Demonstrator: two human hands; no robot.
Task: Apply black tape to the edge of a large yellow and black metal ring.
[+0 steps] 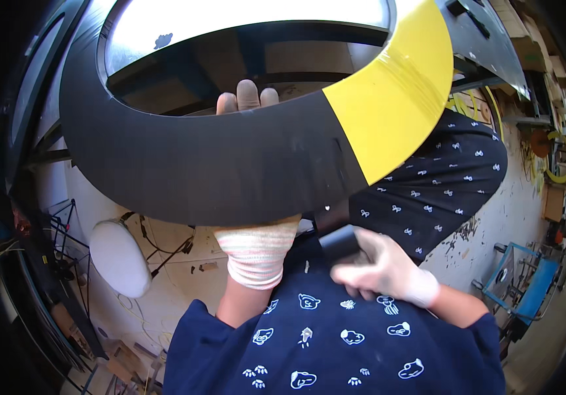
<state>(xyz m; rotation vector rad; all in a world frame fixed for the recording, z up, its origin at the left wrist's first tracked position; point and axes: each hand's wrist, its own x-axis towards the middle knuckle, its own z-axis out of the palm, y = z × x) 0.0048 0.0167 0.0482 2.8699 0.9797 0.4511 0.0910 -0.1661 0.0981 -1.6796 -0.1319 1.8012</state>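
Observation:
A large flat ring [197, 164], mostly black with a yellow section [394, 99] at its right, lies across the upper view. My left hand [248, 100], in a pale glove with a striped cuff, passes beneath its near band and supports it. The fingertips show inside the ring's opening; the palm and thumb are hidden. Just below the near edge, my right hand [385, 266], also gloved, grips a small dark block [339, 243]. Motion blurs that block, and its exact kind is unclear. Between it and the ring hangs a dark, smeared patch [331, 217].
Under the ring is a table [493, 49] with a dark frame and a shiny top. A white rounded pad [120, 259] and thin black metal rods stand at the left. A blue metal frame [533, 289] sits on the floor at the right, below cluttered shelves.

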